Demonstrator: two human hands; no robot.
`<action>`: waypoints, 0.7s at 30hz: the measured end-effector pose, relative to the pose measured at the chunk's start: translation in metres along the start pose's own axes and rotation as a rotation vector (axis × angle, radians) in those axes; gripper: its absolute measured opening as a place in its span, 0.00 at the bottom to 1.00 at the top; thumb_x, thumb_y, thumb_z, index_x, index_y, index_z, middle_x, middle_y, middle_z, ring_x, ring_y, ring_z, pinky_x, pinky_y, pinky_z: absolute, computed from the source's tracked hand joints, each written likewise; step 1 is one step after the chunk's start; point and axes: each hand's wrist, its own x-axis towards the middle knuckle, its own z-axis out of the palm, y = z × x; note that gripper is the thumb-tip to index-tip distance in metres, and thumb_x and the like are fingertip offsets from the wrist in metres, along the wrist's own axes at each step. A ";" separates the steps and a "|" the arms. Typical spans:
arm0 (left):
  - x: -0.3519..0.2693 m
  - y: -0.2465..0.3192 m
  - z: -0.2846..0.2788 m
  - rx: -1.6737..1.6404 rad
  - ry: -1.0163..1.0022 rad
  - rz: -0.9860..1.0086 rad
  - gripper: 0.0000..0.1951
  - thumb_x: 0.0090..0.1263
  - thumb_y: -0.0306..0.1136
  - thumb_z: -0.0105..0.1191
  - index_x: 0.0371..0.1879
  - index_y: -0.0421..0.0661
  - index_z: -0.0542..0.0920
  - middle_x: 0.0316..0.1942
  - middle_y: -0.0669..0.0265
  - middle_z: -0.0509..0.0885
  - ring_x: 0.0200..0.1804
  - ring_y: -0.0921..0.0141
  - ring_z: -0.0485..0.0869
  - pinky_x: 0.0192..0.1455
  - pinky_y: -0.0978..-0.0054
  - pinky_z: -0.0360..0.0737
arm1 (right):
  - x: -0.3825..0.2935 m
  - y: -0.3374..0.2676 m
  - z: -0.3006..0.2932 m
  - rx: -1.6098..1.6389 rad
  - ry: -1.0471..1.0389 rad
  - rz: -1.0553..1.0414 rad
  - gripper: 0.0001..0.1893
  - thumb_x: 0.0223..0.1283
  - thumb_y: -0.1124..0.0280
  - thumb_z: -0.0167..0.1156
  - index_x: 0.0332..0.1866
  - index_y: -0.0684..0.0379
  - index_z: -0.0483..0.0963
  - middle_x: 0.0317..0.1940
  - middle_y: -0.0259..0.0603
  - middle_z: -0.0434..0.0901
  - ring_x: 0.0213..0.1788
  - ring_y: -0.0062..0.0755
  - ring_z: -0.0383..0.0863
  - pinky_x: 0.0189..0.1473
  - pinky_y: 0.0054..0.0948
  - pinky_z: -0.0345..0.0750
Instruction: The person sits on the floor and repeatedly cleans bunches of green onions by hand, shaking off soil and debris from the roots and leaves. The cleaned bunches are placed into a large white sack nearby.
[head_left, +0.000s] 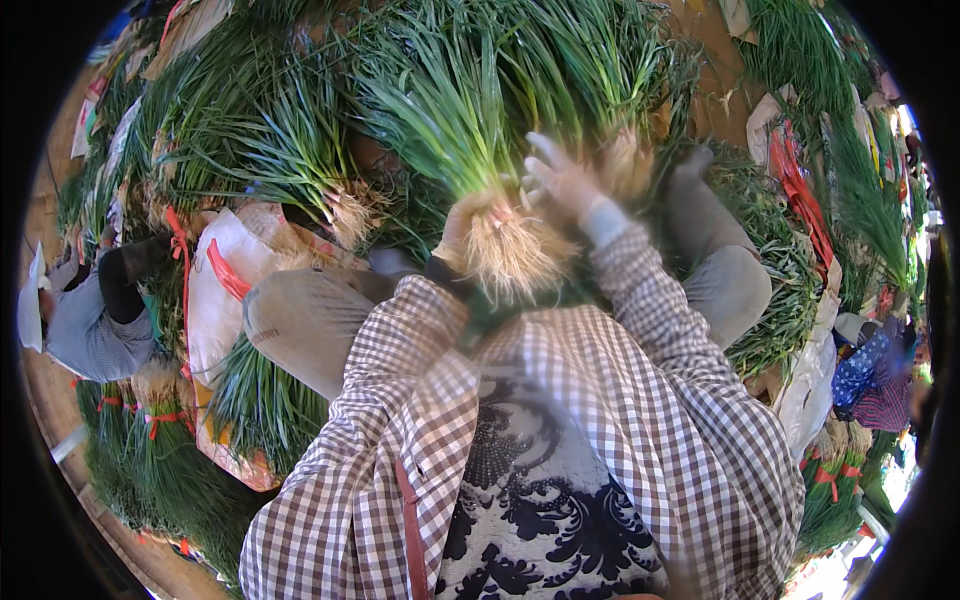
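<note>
My left hand (459, 225) is closed around the base of a bunch of leafy allium plants (457, 127). Pale, stringy roots (510, 251) fan out below the grip, and the long green leaves point away from me. Close by on the right, my right hand (562, 184) is blurred, its fingers apart and whitish at the tips. It hangs beside the bunch's root end with nothing visible in it. Beyond it, another rooted clump (626, 161) lies with its leaves spread forward. A separate rooted bunch (349, 214) rests to the left of my hands.
Loose leaves (780, 292) are heaped beside my right leg. A white sack (229, 292) and red ties (225, 270) lie at my left knee. Tied bunches (161, 420) stand behind on the left. One person (97, 315) sits at left, another (874, 375) at right.
</note>
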 end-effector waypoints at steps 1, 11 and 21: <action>0.001 0.000 -0.001 0.009 -0.018 -0.006 0.24 0.55 0.34 0.61 0.51 0.38 0.75 0.49 0.51 0.79 0.49 0.58 0.81 0.54 0.57 0.81 | 0.007 0.003 0.001 0.313 -0.210 0.119 0.29 0.66 0.46 0.52 0.60 0.60 0.65 0.30 0.32 0.74 0.30 0.25 0.75 0.34 0.26 0.79; -0.008 0.003 -0.021 -0.142 0.062 -0.078 0.24 0.58 0.31 0.58 0.55 0.43 0.74 0.54 0.48 0.77 0.49 0.58 0.82 0.59 0.52 0.77 | -0.005 -0.032 -0.065 0.327 0.196 -0.061 0.10 0.66 0.61 0.56 0.38 0.57 0.76 0.30 0.38 0.77 0.31 0.24 0.75 0.34 0.26 0.78; -0.009 0.004 -0.024 -0.239 0.158 -0.020 0.29 0.59 0.30 0.57 0.61 0.36 0.67 0.48 0.55 0.81 0.49 0.59 0.82 0.57 0.56 0.79 | 0.040 -0.013 -0.011 -0.605 -0.009 0.417 0.22 0.64 0.56 0.57 0.59 0.56 0.72 0.57 0.45 0.77 0.57 0.38 0.77 0.61 0.36 0.72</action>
